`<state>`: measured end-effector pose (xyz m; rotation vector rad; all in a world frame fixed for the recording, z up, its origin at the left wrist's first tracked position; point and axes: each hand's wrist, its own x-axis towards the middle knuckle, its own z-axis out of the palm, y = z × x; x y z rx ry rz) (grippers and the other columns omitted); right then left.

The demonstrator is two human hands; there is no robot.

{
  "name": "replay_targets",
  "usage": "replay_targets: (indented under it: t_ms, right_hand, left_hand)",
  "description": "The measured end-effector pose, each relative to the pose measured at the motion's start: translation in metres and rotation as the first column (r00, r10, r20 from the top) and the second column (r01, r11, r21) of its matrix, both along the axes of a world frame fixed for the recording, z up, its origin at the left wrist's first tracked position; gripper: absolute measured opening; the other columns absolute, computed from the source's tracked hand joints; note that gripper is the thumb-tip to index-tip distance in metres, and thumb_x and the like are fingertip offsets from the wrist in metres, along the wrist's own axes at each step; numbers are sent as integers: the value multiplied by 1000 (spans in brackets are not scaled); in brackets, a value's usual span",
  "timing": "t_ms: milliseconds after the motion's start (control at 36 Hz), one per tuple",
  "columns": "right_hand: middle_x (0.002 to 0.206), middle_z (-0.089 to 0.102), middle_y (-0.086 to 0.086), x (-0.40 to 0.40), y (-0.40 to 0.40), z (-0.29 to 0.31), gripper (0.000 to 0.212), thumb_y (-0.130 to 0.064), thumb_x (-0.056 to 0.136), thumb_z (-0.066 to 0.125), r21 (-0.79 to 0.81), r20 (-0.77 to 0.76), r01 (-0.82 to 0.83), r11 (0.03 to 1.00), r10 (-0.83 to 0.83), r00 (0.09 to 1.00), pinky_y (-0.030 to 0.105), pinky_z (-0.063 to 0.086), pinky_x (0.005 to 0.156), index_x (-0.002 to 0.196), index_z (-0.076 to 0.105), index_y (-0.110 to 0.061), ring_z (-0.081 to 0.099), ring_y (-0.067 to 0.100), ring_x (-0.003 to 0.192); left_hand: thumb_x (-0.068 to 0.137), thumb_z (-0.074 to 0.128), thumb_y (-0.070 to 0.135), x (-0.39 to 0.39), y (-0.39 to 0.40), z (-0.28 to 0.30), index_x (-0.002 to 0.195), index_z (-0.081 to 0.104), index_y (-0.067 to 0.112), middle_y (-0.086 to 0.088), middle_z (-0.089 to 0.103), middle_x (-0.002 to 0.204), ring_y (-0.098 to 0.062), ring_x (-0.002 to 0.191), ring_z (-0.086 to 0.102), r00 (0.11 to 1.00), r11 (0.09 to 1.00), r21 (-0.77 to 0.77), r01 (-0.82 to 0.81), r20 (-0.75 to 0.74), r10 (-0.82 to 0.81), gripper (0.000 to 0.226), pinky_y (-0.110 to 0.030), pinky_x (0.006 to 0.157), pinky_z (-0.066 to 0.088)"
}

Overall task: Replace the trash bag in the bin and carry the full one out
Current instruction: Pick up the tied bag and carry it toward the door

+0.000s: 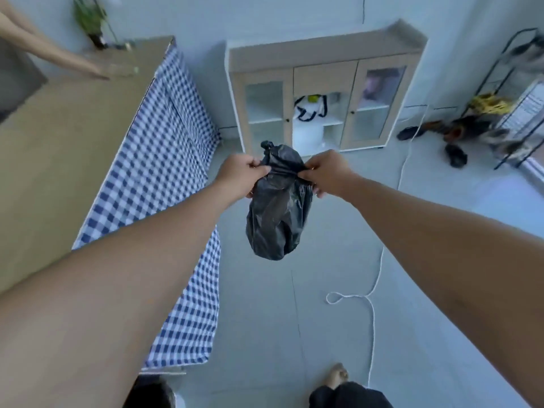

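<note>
Currently both hands, left hand [241,172] and right hand [326,172], are pinching a knotted black trash bag [278,213] midair; carrying it out likely follows.

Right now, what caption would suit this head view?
Both hands, left hand and right hand, grip a knotted black trash bag above the grey floor.

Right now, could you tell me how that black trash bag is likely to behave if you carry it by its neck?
The trash bag will probably stay floppy: its thin plastic is creased and sags below the left hand and right hand. It seems fairly light, since it hangs from pinching fingers alone. The glossy plastic could slip, though the knot above should catch.
</note>
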<state>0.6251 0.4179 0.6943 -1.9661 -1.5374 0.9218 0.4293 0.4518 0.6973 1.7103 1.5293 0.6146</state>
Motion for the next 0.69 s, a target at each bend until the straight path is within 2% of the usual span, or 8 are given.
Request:
replay_targets:
  t_ms: [83,195,306,361,500,584,695]
  right_hand:
    - [76,74,19,48,4,30,12,-21,90,68,35,-9,73,997,-73,997,38,63,67,92,72,-10,68,30,60]
    - [79,74,19,112,12,59,12,-19,89,69,84,-39,188,979,-185,982,41,63,64,93,73,-9,70,32,63]
    - [72,67,10,166,15,81,4,-17,88,70,138,-51,248,959,-243,969,38,63,63,88,72,-13,66,27,60]
    - [68,66,8,199,15,93,5,-18,88,71,155,-46,289,945,-286,957,40,63,64,83,71,-15,65,26,58]
    - [64,66,7,272,12,106,8,-20,86,73,183,-38,400,898,-400,916,44,63,65,79,71,-16,64,26,54]
    - [66,66,8,313,10,111,9,-20,87,72,184,-42,474,861,-475,879,42,63,63,89,73,-11,64,24,54]
    - [72,67,9,364,7,110,12,-20,88,71,169,-46,567,806,-568,822,40,63,62,96,72,-10,64,23,57]
  left_hand:
    - [88,69,28,51,21,32,84,65,11,-8,65,74,-20,50,57,995,994,50,92,-26,-91,17,-26,43,52]
    - [89,69,27,117,44,69,87,64,9,-5,61,69,-20,45,53,978,972,117,205,-71,-198,19,-19,38,44]
    - [89,69,24,174,65,89,92,66,-2,-11,61,72,-23,54,56,965,951,161,263,-50,-259,26,-38,57,57]
    - [88,69,25,209,75,99,92,66,-1,-11,62,71,-24,55,58,954,941,157,300,-31,-299,26,-42,56,58]
    - [89,68,23,290,99,109,84,63,5,-4,55,63,-17,45,53,903,887,169,429,-65,-425,20,-27,43,50]
    - [89,68,25,344,112,109,88,65,1,-7,59,68,-23,51,56,860,844,167,509,-69,-506,25,-31,48,53]
    - [89,68,24,413,128,107,91,67,6,-4,60,71,-20,54,56,779,763,165,625,-71,-623,19,-24,43,48]
